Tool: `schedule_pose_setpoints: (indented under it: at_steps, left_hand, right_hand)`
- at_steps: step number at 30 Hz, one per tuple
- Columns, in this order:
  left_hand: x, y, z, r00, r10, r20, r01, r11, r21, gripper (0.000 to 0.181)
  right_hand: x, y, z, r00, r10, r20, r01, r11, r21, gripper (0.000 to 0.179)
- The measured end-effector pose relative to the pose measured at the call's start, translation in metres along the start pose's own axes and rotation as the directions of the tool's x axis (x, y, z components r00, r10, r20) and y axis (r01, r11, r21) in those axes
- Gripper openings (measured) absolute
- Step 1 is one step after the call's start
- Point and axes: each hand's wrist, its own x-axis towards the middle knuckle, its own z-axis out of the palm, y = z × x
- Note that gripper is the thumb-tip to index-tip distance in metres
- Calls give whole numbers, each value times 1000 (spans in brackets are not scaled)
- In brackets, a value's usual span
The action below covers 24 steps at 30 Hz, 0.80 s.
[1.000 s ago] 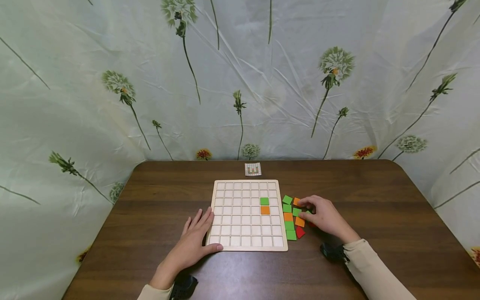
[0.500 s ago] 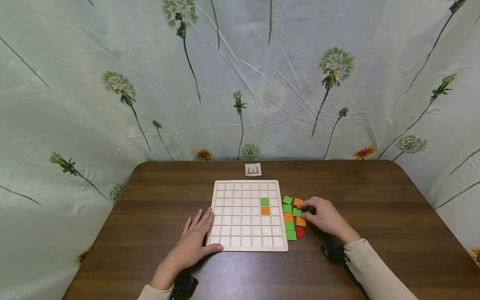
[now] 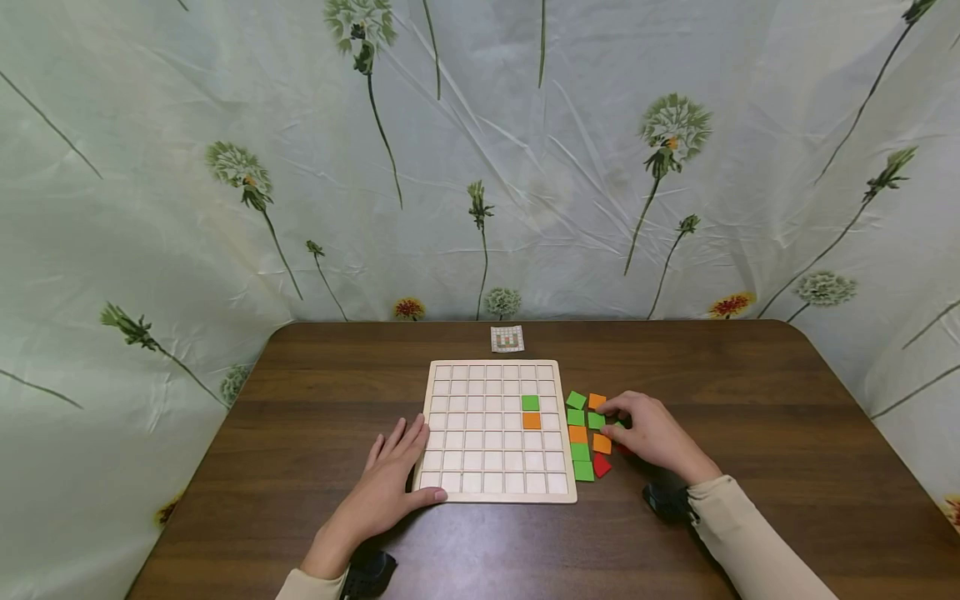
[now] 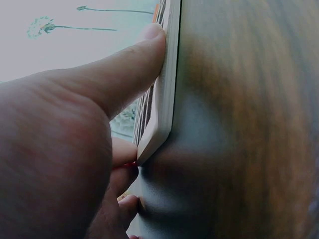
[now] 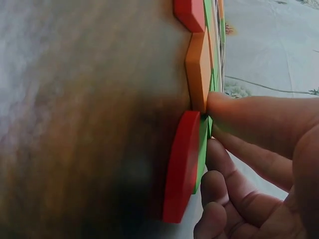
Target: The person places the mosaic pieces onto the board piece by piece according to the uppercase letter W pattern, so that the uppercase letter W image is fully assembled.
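A pale wooden grid board (image 3: 480, 433) lies on the table, with a green tile (image 3: 530, 403) and an orange tile (image 3: 532, 421) set in two of its cells. My left hand (image 3: 386, 483) rests along the board's left side, fingers spread, the thumb lying on its near left corner. To the right of the board, my right hand (image 3: 651, 432) pinches a loose green tile (image 3: 596, 421) between thumb and index finger, low among the other tiles. In the right wrist view, an orange tile (image 5: 198, 69) and a red tile (image 5: 182, 169) lie right by the thumb.
Several loose green, orange and red tiles, among them a red tile (image 3: 602, 465), lie along the board's right edge. Beyond the board sits a small printed grid card (image 3: 507, 339). A floral curtain (image 3: 480, 167) hangs behind the brown table (image 3: 337, 367).
The green tile at my right fingertips has shifted slightly away and to the right. My left hand stays in place on the board.
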Motion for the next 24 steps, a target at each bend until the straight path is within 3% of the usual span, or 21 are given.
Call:
schedule_pose_setpoints:
  at_steps: [16,24]
  left_hand:
    - [0,0,1,1000,7,-14,-7,1000,2,102]
    - [-1,0,1,1000,5,-20,-5,1000,9,102]
  right_hand:
    - [-1,-8,-2,998,37,49,-36,999,-20,24]
    - [1,-11,-3,999,42,23,-41,998,-45,27]
